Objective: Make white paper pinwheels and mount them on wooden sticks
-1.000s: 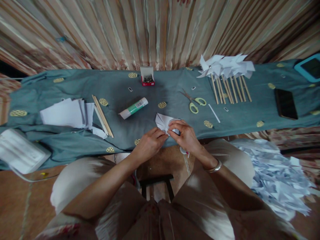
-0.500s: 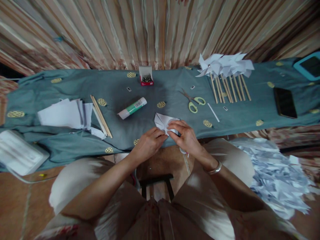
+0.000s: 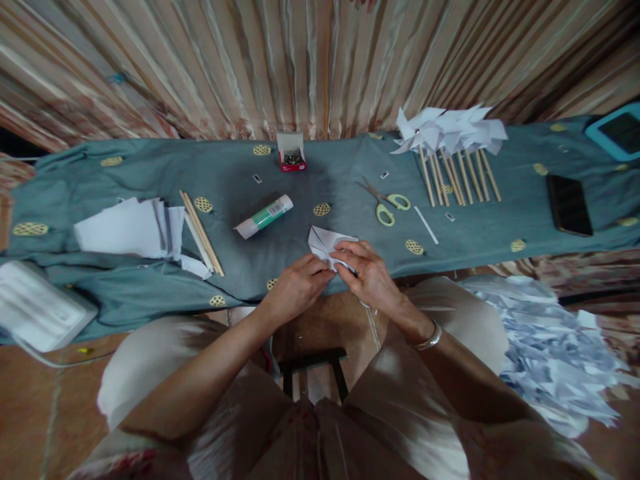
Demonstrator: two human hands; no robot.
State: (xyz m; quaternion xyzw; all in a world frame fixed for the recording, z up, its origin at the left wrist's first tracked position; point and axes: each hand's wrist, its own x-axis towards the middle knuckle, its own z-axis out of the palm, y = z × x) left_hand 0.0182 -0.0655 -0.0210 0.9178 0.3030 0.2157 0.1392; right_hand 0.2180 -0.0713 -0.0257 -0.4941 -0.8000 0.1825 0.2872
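Observation:
A piece of white paper (image 3: pixel 323 241) with crease or cut lines lies at the table's front edge, partly covered by my fingers. My left hand (image 3: pixel 300 285) pinches its near corner, fingers closed. From the other side my right hand (image 3: pixel 367 273) grips the paper with bent fingers; a silver bangle circles that wrist. Beyond them rest a green-and-white glue stick (image 3: pixel 265 217) and scissors (image 3: pixel 385 200) with light green handles, blades spread. A small red-and-white box (image 3: pixel 293 153) of metal pins stands open at the back.
Finished paper pinwheels (image 3: pixel 450 130) on wooden sticks lie at the back right, near a phone (image 3: pixel 570 205) and a blue-framed device (image 3: pixel 617 133). Stacked paper (image 3: pixel 125 228), loose sticks (image 3: pixel 203 230) and a white box-like device (image 3: pixel 43 305) are on the left. Paper scraps (image 3: pixel 555 353) heap at lower right.
My right hand's fingers have shifted slightly on the paper. The left hand stays at the near corner, and the things on the table keep their places.

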